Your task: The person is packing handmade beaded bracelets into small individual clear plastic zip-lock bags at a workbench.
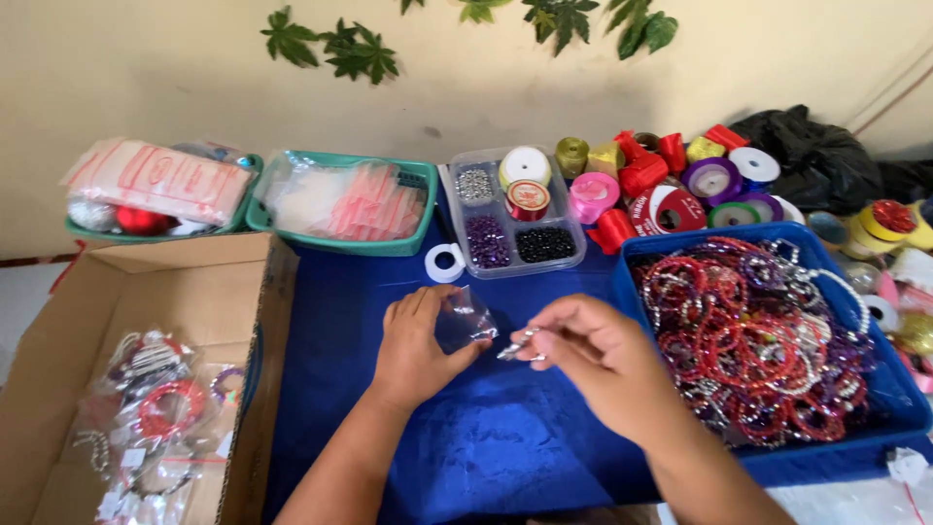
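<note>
Small clear bag (pixel 466 319) pinched in left hand (pixel 418 345), mid-cloth (pixel 486 437). Silver bracelet (pixel 520 343) gripped in right hand (pixel 593 360) fingertips, at bag's mouth. Right: blue tray (pixel 680 243) of bracelets; left: box (pixel 194 282) of packed bags. Risk: beads snagging, missing the flimsy opening. Bag's mouth hard to make out.

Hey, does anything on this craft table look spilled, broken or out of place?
Nothing looks spilled or damaged. The left hand holds a small clear bag, the right hand a silvery bead piece. Only a white ribbon roll lies alone on the blue cloth, beside the bead organiser.
</note>
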